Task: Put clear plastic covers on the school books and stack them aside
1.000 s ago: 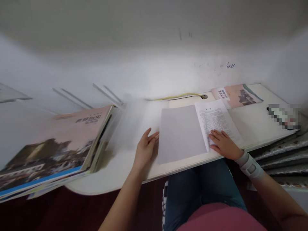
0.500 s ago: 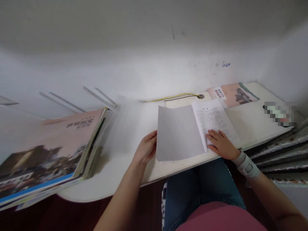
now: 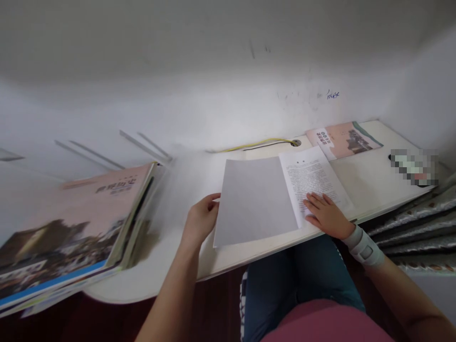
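Observation:
An open booklet lies on the white desk point(image 3: 366, 183) in front of me. My left hand point(image 3: 200, 219) grips the left edge of its blank grey page point(image 3: 254, 199), which is lifted and tilted. Flat on the printed right-hand page point(image 3: 313, 175) rests my right hand point(image 3: 326, 213), fingers stretched out, pressing the page down. A white band sits on my right wrist point(image 3: 363, 246).
A stack of large pink-covered books point(image 3: 76, 223) lies on the desk at the left. Another pink booklet point(image 3: 344, 137) lies at the back right near a yellow cable point(image 3: 256, 143). A blurred-out dark item point(image 3: 413, 166) sits at the right edge. A white wall stands behind.
My left hand went from open beside the blank page to closed on its left edge, and the page swung leftward. My right hand stayed on the printed page.

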{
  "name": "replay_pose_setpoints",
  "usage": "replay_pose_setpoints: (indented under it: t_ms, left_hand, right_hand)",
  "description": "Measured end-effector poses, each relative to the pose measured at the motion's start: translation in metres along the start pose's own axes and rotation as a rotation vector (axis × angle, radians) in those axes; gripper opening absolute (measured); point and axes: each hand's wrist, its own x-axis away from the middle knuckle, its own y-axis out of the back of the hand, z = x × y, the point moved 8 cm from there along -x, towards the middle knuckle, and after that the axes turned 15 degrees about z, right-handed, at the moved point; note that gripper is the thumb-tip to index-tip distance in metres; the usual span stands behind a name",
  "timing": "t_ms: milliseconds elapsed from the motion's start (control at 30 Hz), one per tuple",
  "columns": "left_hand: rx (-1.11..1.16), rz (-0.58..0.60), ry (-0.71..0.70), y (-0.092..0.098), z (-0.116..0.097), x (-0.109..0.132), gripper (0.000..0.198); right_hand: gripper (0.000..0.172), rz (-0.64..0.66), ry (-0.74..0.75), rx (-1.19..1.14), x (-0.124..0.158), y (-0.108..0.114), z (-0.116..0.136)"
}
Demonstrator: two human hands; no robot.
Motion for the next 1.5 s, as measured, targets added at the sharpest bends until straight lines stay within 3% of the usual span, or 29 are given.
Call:
replay_pose_setpoints:
  t_ms: [100,367,467,567,633,700,800,900,1033,1233,1500]
  left_hand:
    - [-0.117,0.029,0.033,0.001,0.015,0.007,0.048]
    - [-0.276,-0.087,0.066,0.012,0.037,0.021,0.039]
    - [-0.334,-0.144,0.026,0.017,0.029,0.027,0.04]
    - [-0.363,-0.276,-0.114,0.018,0.002,0.044,0.044]
    - [-0.333,-0.216,-0.263,0.0,-0.021,0.05,0.046]
    - [-0.293,-0.038,-0.374,-0.03,-0.036,0.048,0.051]
    - [-0.297,0.076,-0.346,-0.057,-0.029,0.035,0.061]
    - [-0.316,0.018,-0.272,-0.054,-0.003,0.023,0.071]
    - [-0.342,-0.022,-0.249,-0.043,0.02,0.02,0.074]
    - [-0.371,-0.047,-0.238,-0.044,0.02,0.024,0.076]
    - [-0.382,-0.01,-0.197,-0.044,0.017,0.024,0.074]
  right_hand:
    - [0.045,0.018,0.004,-0.001,-0.003,0.003,0.011]
    - [0.044,0.035,0.002,0.006,-0.01,0.013,0.029]
    - [0.045,0.024,-0.013,0.009,-0.009,0.013,0.028]
    - [0.044,0.027,0.004,0.014,-0.01,0.012,0.028]
    - [0.043,0.032,0.014,0.022,-0.011,0.013,0.029]
    - [0.042,0.032,0.008,0.036,-0.011,0.016,0.03]
    - [0.042,0.025,-0.017,0.083,-0.009,0.018,0.036]
    - [0.045,0.023,-0.014,0.117,-0.004,0.017,0.048]
    - [0.067,0.001,-0.006,0.071,-0.005,0.012,0.06]
    - [0.085,-0.012,-0.072,0.027,-0.016,0.008,0.051]
    - [0.077,-0.027,-0.06,0.027,-0.001,0.017,0.05]
